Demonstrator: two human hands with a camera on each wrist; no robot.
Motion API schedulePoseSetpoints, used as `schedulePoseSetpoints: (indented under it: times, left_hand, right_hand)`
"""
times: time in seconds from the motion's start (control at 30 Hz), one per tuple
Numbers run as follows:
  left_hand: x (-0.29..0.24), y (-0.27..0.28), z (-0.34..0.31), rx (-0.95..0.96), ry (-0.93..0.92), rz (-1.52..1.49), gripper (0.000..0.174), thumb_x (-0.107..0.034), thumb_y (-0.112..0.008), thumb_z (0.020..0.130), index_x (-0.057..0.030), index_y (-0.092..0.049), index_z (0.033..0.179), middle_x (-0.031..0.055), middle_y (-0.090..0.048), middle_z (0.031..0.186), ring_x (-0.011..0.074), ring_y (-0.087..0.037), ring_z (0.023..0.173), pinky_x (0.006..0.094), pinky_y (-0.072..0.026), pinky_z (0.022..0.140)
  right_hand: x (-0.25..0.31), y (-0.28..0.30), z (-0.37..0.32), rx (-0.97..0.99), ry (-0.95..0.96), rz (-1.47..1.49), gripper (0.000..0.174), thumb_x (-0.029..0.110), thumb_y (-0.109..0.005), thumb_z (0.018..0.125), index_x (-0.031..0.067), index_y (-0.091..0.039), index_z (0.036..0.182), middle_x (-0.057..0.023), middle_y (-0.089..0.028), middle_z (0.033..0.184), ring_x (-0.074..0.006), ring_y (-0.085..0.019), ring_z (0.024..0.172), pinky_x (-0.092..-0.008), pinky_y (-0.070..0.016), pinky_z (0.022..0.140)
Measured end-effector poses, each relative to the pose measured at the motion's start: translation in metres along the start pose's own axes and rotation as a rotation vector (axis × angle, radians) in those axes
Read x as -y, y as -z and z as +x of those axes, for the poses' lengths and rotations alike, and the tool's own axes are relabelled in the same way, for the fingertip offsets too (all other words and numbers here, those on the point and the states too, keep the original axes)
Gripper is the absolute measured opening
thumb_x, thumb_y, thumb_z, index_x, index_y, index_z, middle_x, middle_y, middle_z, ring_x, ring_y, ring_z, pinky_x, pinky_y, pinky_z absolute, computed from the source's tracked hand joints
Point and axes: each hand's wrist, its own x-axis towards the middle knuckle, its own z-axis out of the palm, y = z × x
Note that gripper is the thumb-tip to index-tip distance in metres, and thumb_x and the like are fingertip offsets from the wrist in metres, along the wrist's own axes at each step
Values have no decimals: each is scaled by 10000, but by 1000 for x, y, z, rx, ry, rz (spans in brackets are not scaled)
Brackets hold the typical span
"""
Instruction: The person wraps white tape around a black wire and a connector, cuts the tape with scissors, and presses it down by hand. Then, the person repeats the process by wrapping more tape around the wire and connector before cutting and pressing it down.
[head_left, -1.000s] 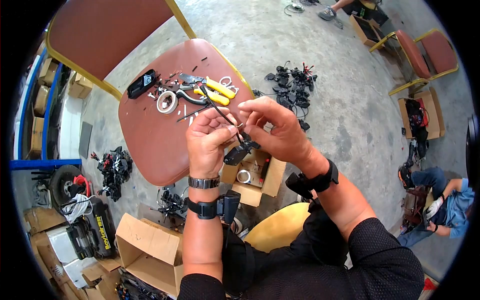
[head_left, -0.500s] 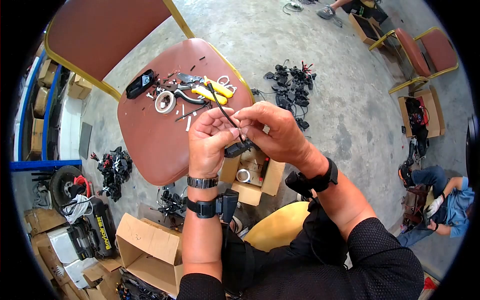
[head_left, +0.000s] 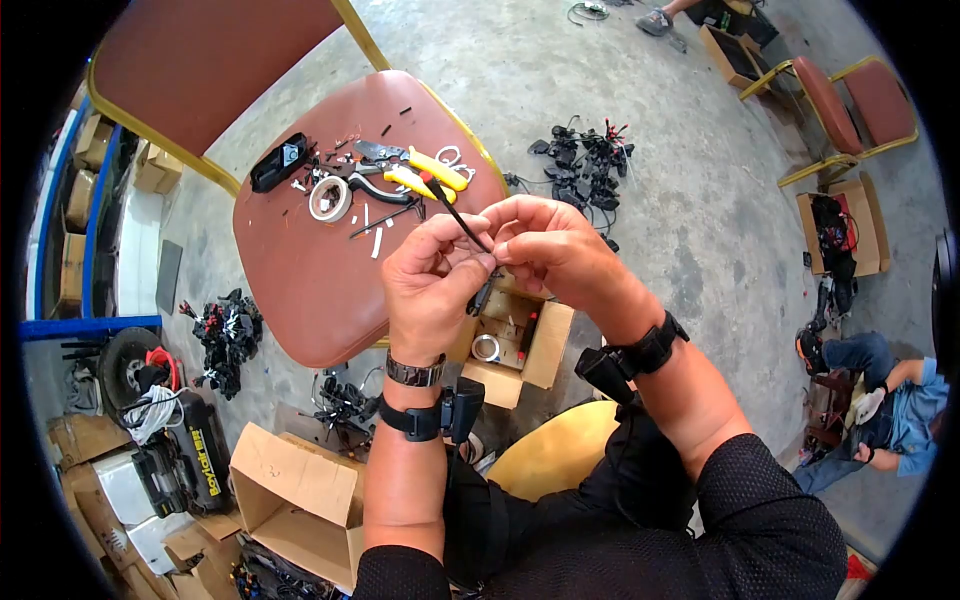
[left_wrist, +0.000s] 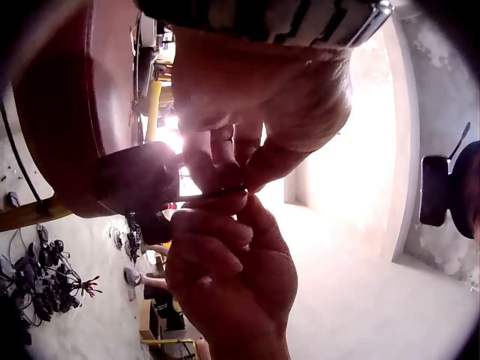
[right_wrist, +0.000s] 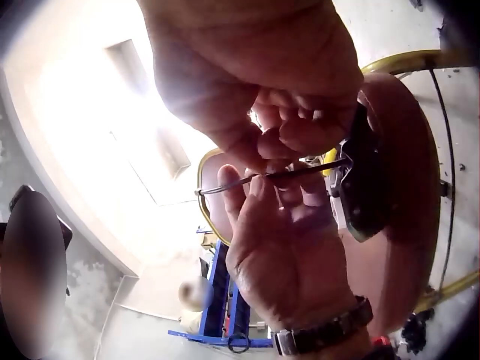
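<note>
A thin black cable (head_left: pixel 462 223) with a red part near its upper end runs down into the fingers of both hands. My left hand (head_left: pixel 432 282) pinches it between thumb and fingers. Fingertips of my right hand (head_left: pixel 560 250) meet the left ones and pinch at the same spot. In the right wrist view the cable (right_wrist: pixel 300 172) crosses between the hands, joined to a black plastic part (right_wrist: pixel 364 176). That black part (left_wrist: pixel 139 178) also shows in the left wrist view. Below the fingers in the head view, it is mostly hidden.
On the red chair seat (head_left: pixel 300 290) lie yellow-handled pliers (head_left: pixel 438 168), a tape roll (head_left: pixel 330 199), a black case (head_left: pixel 280 163) and scraps. An open carton (head_left: pixel 548 345) stands below the hands, another carton (head_left: pixel 300 480) lower left. Black part piles (head_left: pixel 583 165) lie on the floor. Someone sits at far right.
Both hands have shifted slightly right, and the cable's upper end has moved right and down. The right fingers have closed in on the left ones. The black part has turned and is more hidden.
</note>
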Motion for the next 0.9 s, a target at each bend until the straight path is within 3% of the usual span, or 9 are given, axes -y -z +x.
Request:
schedulePoseSetpoints:
  times: [0.1,0.2,0.23,0.33,0.43,0.53,0.73,0.83,0.9]
  left_hand:
    - [1,5,3,-46,47,-75,337,150,-638,824,19,-640,1135,52,-682,982,90,-650,838,217,-541,759]
    - [6,15,6,-87,114,-196,338,137,-634,820,26,-630,1140,63,-678,966,122,-666,822,247,-567,755]
    - [5,16,6,-89,137,-237,338,135,-631,821,28,-629,1141,66,-676,962,129,-669,820,256,-573,753]
    - [7,21,6,-53,175,-268,332,104,-619,831,24,-619,1153,70,-671,980,143,-661,839,267,-569,778]
    - [6,21,5,-20,226,-261,338,95,-609,835,24,-611,1165,77,-676,994,153,-668,854,278,-575,783]
    - [4,19,5,-24,260,-296,340,125,-622,825,44,-613,1155,114,-698,992,173,-691,844,294,-591,761]
    - [5,17,5,-27,271,-246,333,137,-649,824,39,-627,1141,101,-713,978,159,-704,865,282,-591,774]
    - [7,16,5,-13,256,-220,324,130,-660,826,30,-636,1133,87,-715,971,137,-699,863,268,-585,774]
    - [8,15,5,-6,231,-206,319,127,-661,828,27,-639,1130,80,-715,967,125,-694,854,259,-580,768]
  right_hand:
    - [-5,-5,2,3,80,-37,263,1,-658,878,5,-638,1140,-5,-655,847,-42,-558,638,-198,-452,545]
    - [-15,-16,4,-37,385,-272,276,-17,-653,889,8,-622,1161,6,-639,867,-37,-564,686,-198,-460,587]
    - [-8,-16,-5,-43,354,-455,383,-64,-656,875,23,-601,1243,17,-622,952,-23,-572,829,-193,-471,689]
    - [-7,-21,-6,-94,611,-774,319,-26,-664,863,41,-624,1172,-28,-640,865,-109,-614,740,-260,-505,644]
    - [-12,-17,4,-105,946,-1099,336,-17,-667,831,42,-630,1160,-101,-653,873,-240,-656,749,-348,-539,674]
    - [-10,-15,2,-88,969,-1153,331,-7,-663,819,39,-635,1145,-146,-659,893,-336,-663,793,-413,-548,700]
    - [-11,-15,0,-132,966,-1141,288,-22,-643,829,28,-633,1113,-158,-660,892,-352,-671,814,-420,-550,710]
    - [-10,-14,-2,-123,873,-1068,258,-15,-636,862,14,-616,1117,-118,-660,873,-264,-680,787,-375,-548,692]
    - [-8,-15,-5,-108,602,-831,235,2,-630,894,3,-597,1126,-72,-656,872,-190,-662,778,-331,-541,679]
